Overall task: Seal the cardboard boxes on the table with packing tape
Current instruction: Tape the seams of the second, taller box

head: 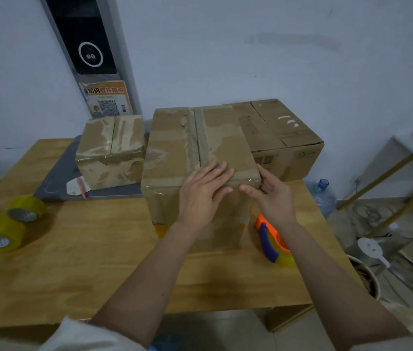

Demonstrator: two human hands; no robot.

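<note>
A large taped cardboard box (175, 148) stands in the middle of the wooden table (73, 262). My left hand (201, 193) lies flat with straight fingers over the box's near top edge, pressing the tape. My right hand (271, 196) touches the box's near right corner, fingers on the front and thumb on the side. A smaller taped box (110, 148) sits to the left on a grey board (58, 178). Behind on the right is a third box (284, 133). An orange and blue tape dispenser (272, 239) lies on the table under my right forearm.
Two yellow-green tape rolls (5, 226) lie at the table's left edge. A blue water bottle (323, 196) stands on the floor to the right, beside a white and gold shelf (403, 168). Floor clutter and a round bin (367, 277) are at the right. The wall is close behind.
</note>
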